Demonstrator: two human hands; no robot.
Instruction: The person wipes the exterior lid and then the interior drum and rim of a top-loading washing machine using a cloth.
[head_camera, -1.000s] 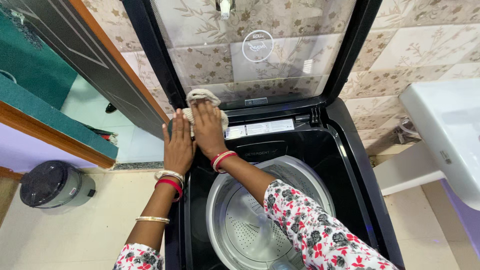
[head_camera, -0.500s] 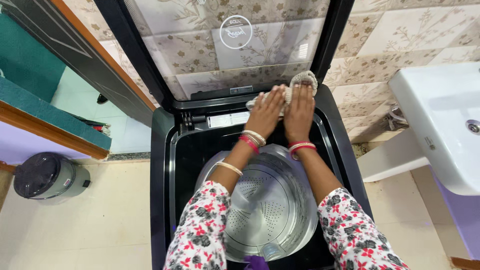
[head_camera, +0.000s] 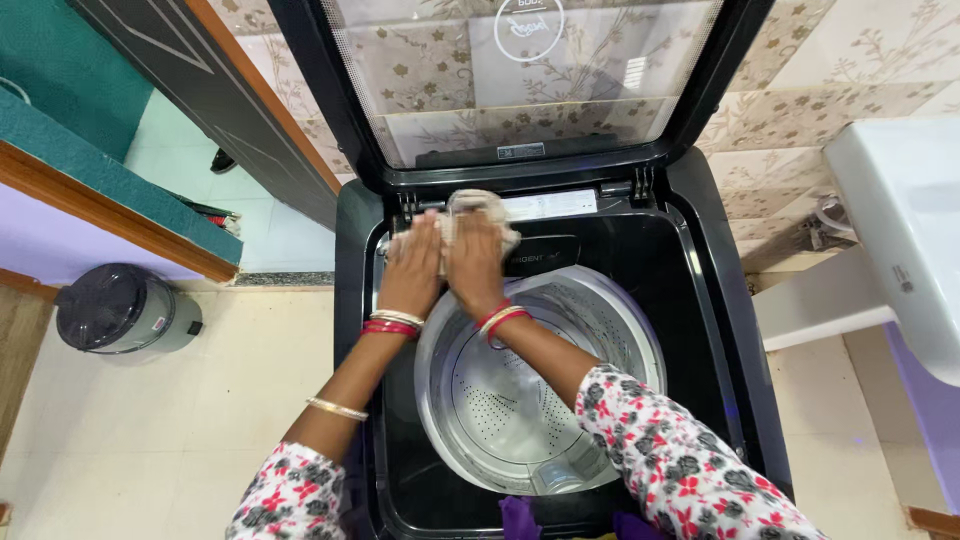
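Head camera is looking straight down into a black top-loading washing machine (head_camera: 700, 300) with its glass lid (head_camera: 530, 80) standing open. Both hands are pressing flat on a beige cloth (head_camera: 478, 212), fingers spread rather than curled: the left hand (head_camera: 415, 265) is covering the cloth's left part and the right hand (head_camera: 476, 262) its middle, side by side and touching. The cloth is lying on the black inner ledge at the rear left of the tub opening, just below the lid hinge (head_camera: 405, 207).

To the right of the hands the ledge is running open past the white label strip (head_camera: 550, 205) to the far hinge. Behind them the lid frame is rising close. Toward the person the steel drum (head_camera: 520, 390) is opening wide, its grey rim (head_camera: 640, 330) just beside the right wrist.

Well to the left, a lidded dustbin (head_camera: 120, 312) is standing on the tiled floor by a door (head_camera: 190, 90); a white washbasin (head_camera: 905, 230) is jutting in at the right, cut off by the frame. Much of the cloth is hidden under the palms, and a purple item (head_camera: 520, 520) at the bottom edge is hard to identify.
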